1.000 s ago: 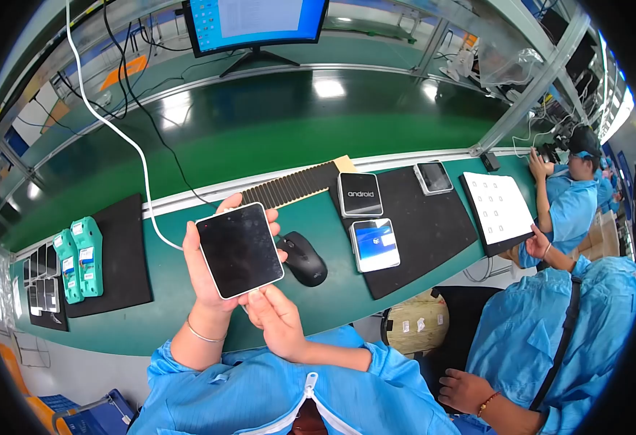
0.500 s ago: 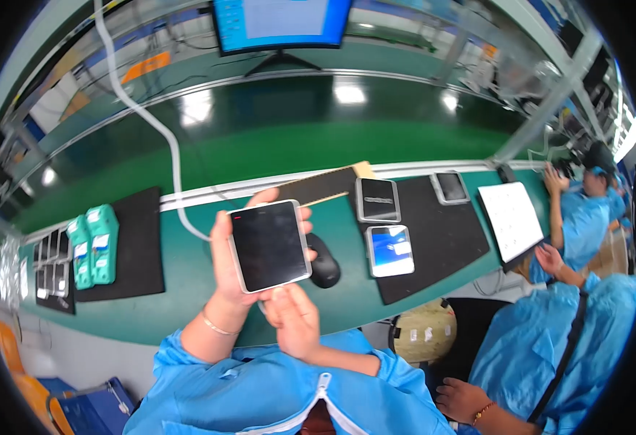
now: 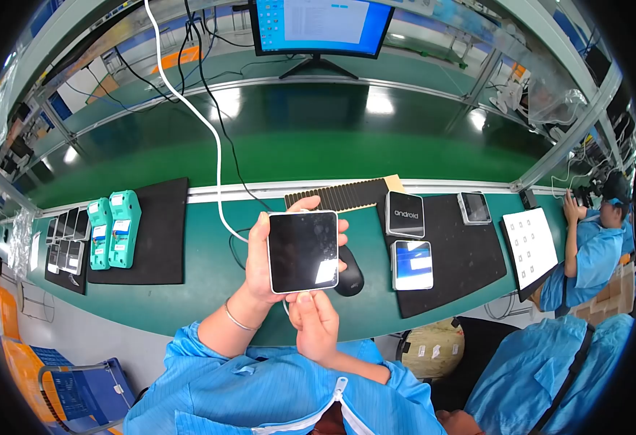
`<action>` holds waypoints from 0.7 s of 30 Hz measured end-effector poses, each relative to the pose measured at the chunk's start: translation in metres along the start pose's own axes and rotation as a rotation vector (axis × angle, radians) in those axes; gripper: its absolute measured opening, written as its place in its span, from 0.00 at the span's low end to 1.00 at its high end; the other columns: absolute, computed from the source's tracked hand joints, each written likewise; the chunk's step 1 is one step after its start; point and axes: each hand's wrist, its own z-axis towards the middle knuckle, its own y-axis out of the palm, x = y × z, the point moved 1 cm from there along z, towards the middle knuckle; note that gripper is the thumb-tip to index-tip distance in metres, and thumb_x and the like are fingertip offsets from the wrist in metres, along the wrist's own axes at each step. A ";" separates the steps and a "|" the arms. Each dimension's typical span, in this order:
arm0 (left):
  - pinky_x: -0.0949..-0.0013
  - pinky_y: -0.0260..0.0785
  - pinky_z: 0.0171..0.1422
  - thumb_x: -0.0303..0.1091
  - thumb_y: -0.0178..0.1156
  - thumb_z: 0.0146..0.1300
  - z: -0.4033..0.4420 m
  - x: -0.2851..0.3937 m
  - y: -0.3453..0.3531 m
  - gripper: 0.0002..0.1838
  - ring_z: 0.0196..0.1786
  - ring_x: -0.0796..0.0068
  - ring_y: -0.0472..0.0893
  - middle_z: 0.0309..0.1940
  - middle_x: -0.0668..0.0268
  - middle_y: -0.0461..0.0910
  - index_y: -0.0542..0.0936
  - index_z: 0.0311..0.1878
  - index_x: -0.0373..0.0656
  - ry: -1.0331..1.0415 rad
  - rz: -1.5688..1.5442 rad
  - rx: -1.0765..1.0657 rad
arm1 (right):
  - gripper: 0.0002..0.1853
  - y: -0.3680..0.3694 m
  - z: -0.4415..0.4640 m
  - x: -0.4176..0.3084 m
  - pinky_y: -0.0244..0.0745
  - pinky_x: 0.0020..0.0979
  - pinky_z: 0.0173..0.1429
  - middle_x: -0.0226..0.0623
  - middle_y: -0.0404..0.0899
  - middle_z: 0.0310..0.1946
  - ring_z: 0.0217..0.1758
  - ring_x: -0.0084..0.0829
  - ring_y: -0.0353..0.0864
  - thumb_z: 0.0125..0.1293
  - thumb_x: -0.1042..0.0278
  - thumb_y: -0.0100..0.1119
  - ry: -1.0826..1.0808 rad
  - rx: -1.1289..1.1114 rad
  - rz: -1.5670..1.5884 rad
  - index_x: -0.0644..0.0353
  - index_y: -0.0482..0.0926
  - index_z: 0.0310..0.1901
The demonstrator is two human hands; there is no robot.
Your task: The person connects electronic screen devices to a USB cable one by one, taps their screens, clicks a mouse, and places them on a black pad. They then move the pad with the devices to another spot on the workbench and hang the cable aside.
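Observation:
My left hand (image 3: pixel 259 264) wraps round the back and sides of a square handheld touchscreen device (image 3: pixel 300 250). The device has a white frame, and its dark screen faces me with a bright reflection low on the right. At its bottom edge, the fingers of my right hand (image 3: pixel 316 330) are pinched together. A short bit of white cable (image 3: pixel 286 307) shows beside those fingertips; the plug itself is hidden. Behind the device, a black mouse (image 3: pixel 350 274) sits on the green table (image 3: pixel 209 301).
On the right, a black mat (image 3: pixel 466 254) bears an "android" device (image 3: pixel 405 214), a lit device (image 3: pixel 413 264) and a smaller one (image 3: pixel 474 208). Green holders (image 3: pixel 123 230) lie left. A long white cable (image 3: pixel 220 163) hangs down. Another person (image 3: pixel 600 246) sits at right.
The held device has turned from tilted to nearly straight, and the small red mark on its screen is gone. My right hand stays at its bottom edge. The view has shifted.

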 end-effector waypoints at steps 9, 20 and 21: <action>0.48 0.76 0.54 0.64 0.39 0.68 0.002 0.003 0.030 0.38 0.58 0.51 0.75 0.59 0.40 0.69 0.60 0.68 0.42 0.157 0.268 -0.043 | 0.13 0.003 0.004 -0.003 0.47 0.21 0.23 0.23 0.59 0.17 0.18 0.13 0.51 0.76 0.67 0.41 -0.130 -0.053 0.089 0.69 0.72 0.42; 0.43 0.69 0.61 0.60 0.39 0.69 0.079 0.012 0.080 0.35 0.60 0.48 0.74 0.58 0.42 0.70 0.62 0.67 0.40 0.073 0.260 0.071 | 0.11 -0.022 0.017 0.051 0.65 0.31 0.40 0.34 0.71 0.33 0.36 0.26 0.69 0.73 0.67 0.47 -0.142 -0.187 -0.426 0.65 0.72 0.49; 0.44 0.69 0.61 0.59 0.40 0.69 0.098 -0.004 0.070 0.34 0.59 0.48 0.74 0.57 0.43 0.71 0.64 0.64 0.40 -0.040 0.244 0.124 | 0.12 -0.023 0.020 0.057 0.69 0.37 0.47 0.39 0.74 0.40 0.43 0.33 0.72 0.71 0.67 0.49 -0.447 -0.265 -0.748 0.64 0.72 0.51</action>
